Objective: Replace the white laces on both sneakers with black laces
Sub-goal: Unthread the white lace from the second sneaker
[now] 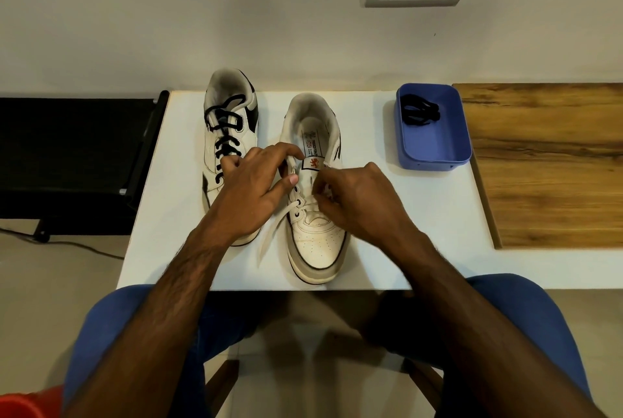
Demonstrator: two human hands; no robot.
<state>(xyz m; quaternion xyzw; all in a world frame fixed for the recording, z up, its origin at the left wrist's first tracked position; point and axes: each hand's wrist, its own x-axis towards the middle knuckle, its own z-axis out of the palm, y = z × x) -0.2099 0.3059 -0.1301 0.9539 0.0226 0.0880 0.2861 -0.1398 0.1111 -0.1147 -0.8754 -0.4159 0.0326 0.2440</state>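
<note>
A white table (387, 215) is carrying two sneakers side by side: the left sneaker (229, 134) is wearing black laces, the right sneaker (315, 215) is sitting nearer. The left hand (256, 188) is gripping its tongue edge; the right hand (357, 202) is pinching the white lace (273, 232). A black lace (421, 112) is lying in the blue tray (435, 148) far right.

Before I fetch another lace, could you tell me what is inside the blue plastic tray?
Inside the blue plastic tray lies a bundled black lace at its far end; whatever lies beneath the bundle is hidden.
</note>
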